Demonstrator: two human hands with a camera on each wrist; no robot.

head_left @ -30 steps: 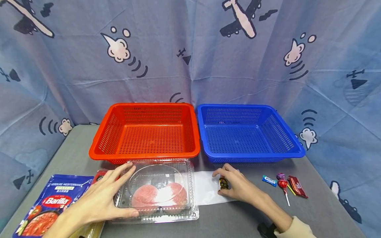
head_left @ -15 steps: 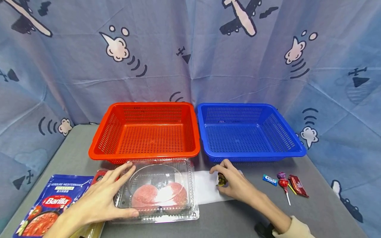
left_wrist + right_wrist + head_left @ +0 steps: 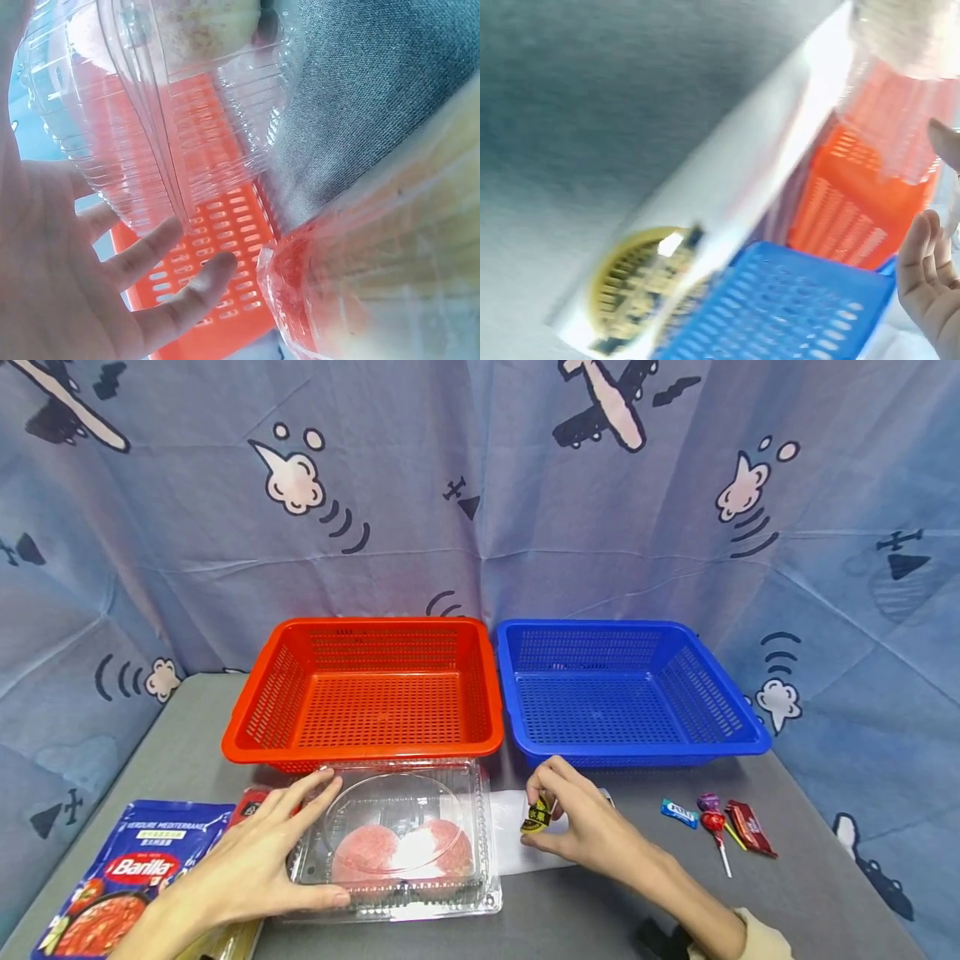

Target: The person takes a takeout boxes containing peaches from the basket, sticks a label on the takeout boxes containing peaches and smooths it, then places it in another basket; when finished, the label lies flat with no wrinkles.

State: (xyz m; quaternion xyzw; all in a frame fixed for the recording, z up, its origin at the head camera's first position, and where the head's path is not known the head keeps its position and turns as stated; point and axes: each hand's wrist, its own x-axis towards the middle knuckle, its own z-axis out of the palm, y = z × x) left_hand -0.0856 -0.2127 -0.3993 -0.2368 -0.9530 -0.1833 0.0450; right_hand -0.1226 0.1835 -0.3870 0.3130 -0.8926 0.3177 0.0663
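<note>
A clear plastic clamshell box (image 3: 405, 789) in front of the red basket holds pink round buns (image 3: 365, 853). My left hand (image 3: 247, 852) lies with spread, fairly straight fingers at the box's left side, the thumb along its near left part. In the left wrist view those fingers (image 3: 180, 300) are spread beside the clear box (image 3: 172, 127). My right hand (image 3: 588, 818) pinches a small black-and-yellow sticker (image 3: 536, 817) between thumb and fingers, just above a white sheet (image 3: 510, 839). The right wrist view shows round yellow-and-black labels (image 3: 637, 289) on the sheet's end.
A red basket (image 3: 363, 755) and a blue basket (image 3: 637, 750) stand side by side at the back. A blue Barilla pouch (image 3: 142, 864) and a yellowish package (image 3: 225, 941) lie at left. At right lie a blue-wrapped candy (image 3: 678, 813), lollipops (image 3: 713, 821) and a red packet (image 3: 750, 829).
My right hand has lifted the sticker slightly and moved it left, turning its printed face into view. The left hand and the clamshell box have stayed still.
</note>
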